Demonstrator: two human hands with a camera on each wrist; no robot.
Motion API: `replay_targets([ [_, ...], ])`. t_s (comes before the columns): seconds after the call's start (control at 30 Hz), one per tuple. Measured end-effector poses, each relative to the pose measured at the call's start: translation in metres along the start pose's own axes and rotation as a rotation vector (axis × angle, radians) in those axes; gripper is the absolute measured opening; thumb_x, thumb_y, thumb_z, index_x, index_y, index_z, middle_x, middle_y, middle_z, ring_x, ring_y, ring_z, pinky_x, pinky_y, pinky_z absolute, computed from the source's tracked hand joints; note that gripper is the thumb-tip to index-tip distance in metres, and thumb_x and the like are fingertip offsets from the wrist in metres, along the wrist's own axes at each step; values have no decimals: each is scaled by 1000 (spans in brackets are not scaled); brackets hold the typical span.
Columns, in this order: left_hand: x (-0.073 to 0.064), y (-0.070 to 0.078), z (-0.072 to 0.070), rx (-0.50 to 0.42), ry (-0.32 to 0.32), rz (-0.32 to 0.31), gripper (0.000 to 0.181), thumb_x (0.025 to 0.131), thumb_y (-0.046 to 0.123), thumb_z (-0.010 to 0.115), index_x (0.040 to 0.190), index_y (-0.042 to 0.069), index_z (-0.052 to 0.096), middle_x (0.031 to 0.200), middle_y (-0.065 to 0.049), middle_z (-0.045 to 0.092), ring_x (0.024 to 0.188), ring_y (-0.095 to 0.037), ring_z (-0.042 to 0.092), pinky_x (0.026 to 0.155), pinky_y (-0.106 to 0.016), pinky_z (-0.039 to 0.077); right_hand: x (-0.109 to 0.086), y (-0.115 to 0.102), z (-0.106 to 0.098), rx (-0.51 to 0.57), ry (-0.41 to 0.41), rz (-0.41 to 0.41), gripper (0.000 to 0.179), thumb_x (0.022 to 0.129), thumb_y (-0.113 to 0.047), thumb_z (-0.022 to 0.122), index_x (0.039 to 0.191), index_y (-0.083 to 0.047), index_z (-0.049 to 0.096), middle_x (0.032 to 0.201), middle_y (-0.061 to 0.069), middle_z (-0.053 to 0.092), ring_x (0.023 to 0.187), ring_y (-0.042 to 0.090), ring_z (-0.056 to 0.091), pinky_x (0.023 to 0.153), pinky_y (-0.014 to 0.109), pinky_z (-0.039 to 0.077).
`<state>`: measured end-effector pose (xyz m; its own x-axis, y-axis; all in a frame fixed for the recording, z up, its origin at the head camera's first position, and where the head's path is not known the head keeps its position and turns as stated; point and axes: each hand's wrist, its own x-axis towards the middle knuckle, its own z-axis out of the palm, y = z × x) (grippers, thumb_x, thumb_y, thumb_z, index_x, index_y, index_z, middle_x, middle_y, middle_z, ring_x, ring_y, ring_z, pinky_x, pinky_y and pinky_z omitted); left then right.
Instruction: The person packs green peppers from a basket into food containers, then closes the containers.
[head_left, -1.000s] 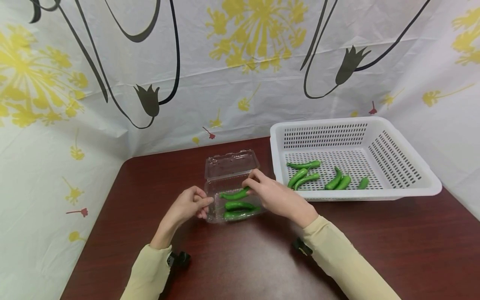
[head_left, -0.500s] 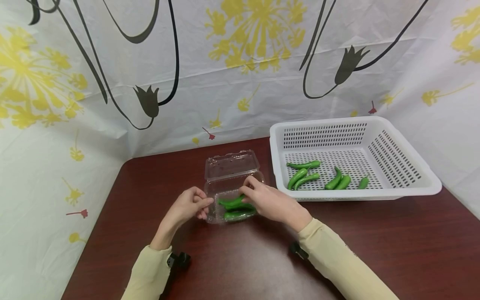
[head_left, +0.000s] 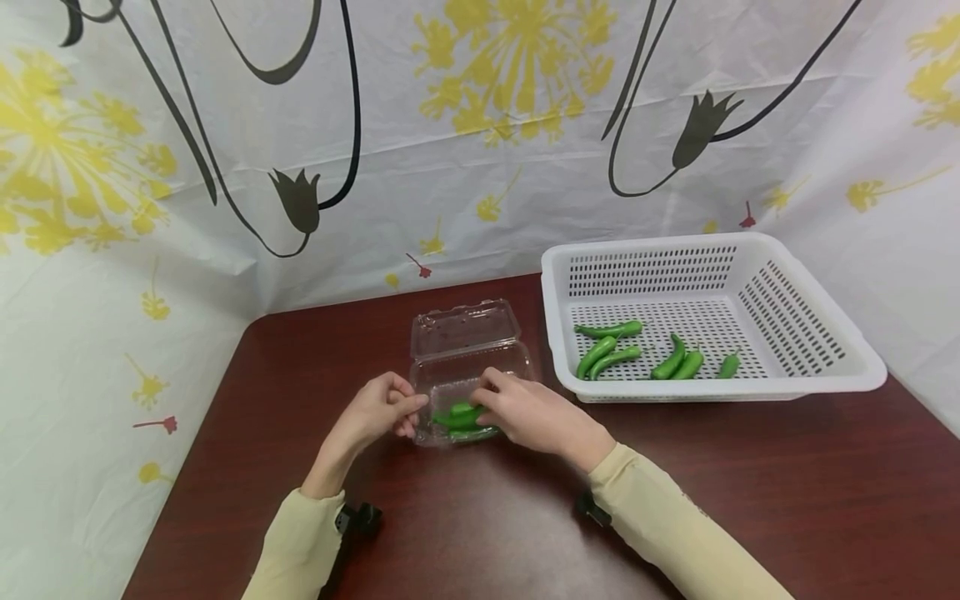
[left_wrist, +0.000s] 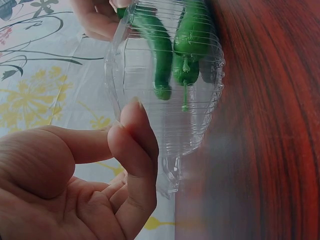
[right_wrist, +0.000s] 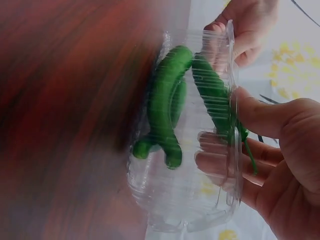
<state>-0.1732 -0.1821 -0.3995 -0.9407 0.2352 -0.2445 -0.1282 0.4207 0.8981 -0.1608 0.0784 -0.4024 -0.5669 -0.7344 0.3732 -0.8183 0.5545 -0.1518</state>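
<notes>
A clear plastic clamshell box (head_left: 450, 367) lies with its lid folded back on the table. My left hand (head_left: 381, 408) pinches its left rim between thumb and index finger. Over the box, my right hand (head_left: 542, 418) holds a green chili pepper (right_wrist: 212, 95) by its stem end, with thumb and fingers around it. The pepper hangs tilted inside, its tip toward the left side. Below it, other green peppers (right_wrist: 164, 100) lie on the box's floor, seen through the ribbed wall in both wrist views. My right fingers hide part of them in the head view.
A white perforated basket (head_left: 795, 385) stands right of the box, with several green peppers (head_left: 615, 358) on its bottom. The dark red-brown table (head_left: 480, 517) runs back to a white patterned cloth (head_left: 450, 208) hanging behind and at the sides.
My right hand has lowered the pepper into the box, moving slightly left and toward me, over the peppers lying there. My left hand has stayed at the rim.
</notes>
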Motion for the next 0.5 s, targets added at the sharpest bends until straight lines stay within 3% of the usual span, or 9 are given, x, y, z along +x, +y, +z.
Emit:
replay_targets([
  [0.5,1,-1,0,-8,-7,9,22,100,8,65,104,-6,49,69,-10,62,54,-13,60,57,-32,56,1,-2,2,1,-32,-1,14,91,-18,77,102,-11,70,95,1,60,83,17,63,73,32,55],
])
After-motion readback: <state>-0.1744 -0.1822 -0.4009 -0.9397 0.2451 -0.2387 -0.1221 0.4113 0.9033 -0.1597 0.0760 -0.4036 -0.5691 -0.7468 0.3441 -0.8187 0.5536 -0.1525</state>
